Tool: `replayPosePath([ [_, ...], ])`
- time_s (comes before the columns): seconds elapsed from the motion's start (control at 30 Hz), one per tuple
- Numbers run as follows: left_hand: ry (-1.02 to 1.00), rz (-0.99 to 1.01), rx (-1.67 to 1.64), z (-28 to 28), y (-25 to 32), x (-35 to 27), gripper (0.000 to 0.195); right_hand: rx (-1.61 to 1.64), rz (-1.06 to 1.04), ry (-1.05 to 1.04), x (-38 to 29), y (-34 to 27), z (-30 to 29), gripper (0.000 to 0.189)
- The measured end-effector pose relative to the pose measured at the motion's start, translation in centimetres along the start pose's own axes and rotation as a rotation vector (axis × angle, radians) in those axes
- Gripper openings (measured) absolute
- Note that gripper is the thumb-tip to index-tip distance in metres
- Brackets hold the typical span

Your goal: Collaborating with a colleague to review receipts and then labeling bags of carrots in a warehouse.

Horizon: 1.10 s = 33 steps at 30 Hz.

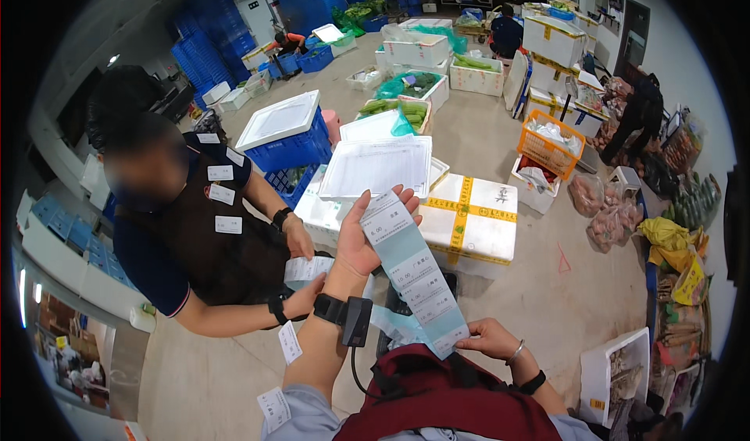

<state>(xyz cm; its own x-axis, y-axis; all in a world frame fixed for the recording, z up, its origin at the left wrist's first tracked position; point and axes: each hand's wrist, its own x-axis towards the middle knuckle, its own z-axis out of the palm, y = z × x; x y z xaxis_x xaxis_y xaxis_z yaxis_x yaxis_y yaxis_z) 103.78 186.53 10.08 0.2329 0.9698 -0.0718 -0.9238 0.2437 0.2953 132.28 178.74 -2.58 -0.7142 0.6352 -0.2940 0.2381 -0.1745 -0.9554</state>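
Observation:
A long strip of printed labels on pale blue backing [413, 265] slants across the view before me. My left hand [366, 236] is under its upper end, fingers behind the paper and palm up. At the lower end, my right hand [483, 338] pinches the strip's edge between thumb and fingers. Two white labels are stuck along my left arm, one on the forearm [290, 342] and one on the sleeve [274, 409]. More pale strip [398, 324] lies behind my left wrist, partly hidden. Beyond the strip is a foam lid bearing a printed sheet [378, 168].
A co-worker [234, 265] at the left, with labels on shirt and sleeve, holds another label strip [307, 268]. A taped foam box [469, 215], a blue crate [287, 139] and an orange basket [551, 142] stand ahead. Bagged vegetables [612, 212] line the right side. Other people work farther back.

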Motion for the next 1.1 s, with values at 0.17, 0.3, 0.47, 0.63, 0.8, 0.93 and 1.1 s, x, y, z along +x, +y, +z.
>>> replayPosePath([
  [0.17, -0.005, -0.025, -0.053, -1.3, -0.5, 0.0, 0.054, -0.017, 0.046, 0.035, -0.6, 1.3, -0.2, 0.021],
  [0.3, 0.010, -0.043, -0.066, -1.0, -1.0, 0.1, 0.054, -0.044, 0.027, 0.047, -0.8, 2.0, -0.8, 0.020],
  [0.47, -0.031, -0.041, -0.073, -0.6, -1.6, -0.5, 0.054, -0.417, 0.118, 0.081, 0.1, 5.8, -2.5, 0.022],
  [0.63, -0.058, -0.061, -0.072, 0.1, -2.4, -0.8, 0.055, -0.851, 0.240, 0.009, 1.8, 5.8, -3.9, 0.044],
  [0.8, -0.090, -0.148, -0.023, 0.5, -4.0, -0.8, 0.057, -0.309, -0.312, 0.170, 4.2, -6.8, -3.1, 0.053],
  [0.93, -0.137, -0.175, -0.008, 0.3, -4.2, -1.0, 0.057, 0.022, -0.377, 0.165, 4.6, -10.5, -1.3, 0.034],
  [1.1, -0.070, -0.095, -0.049, -0.1, -3.2, -1.8, 0.058, -0.079, -0.193, 0.130, 3.4, -7.6, -0.4, 0.018],
])
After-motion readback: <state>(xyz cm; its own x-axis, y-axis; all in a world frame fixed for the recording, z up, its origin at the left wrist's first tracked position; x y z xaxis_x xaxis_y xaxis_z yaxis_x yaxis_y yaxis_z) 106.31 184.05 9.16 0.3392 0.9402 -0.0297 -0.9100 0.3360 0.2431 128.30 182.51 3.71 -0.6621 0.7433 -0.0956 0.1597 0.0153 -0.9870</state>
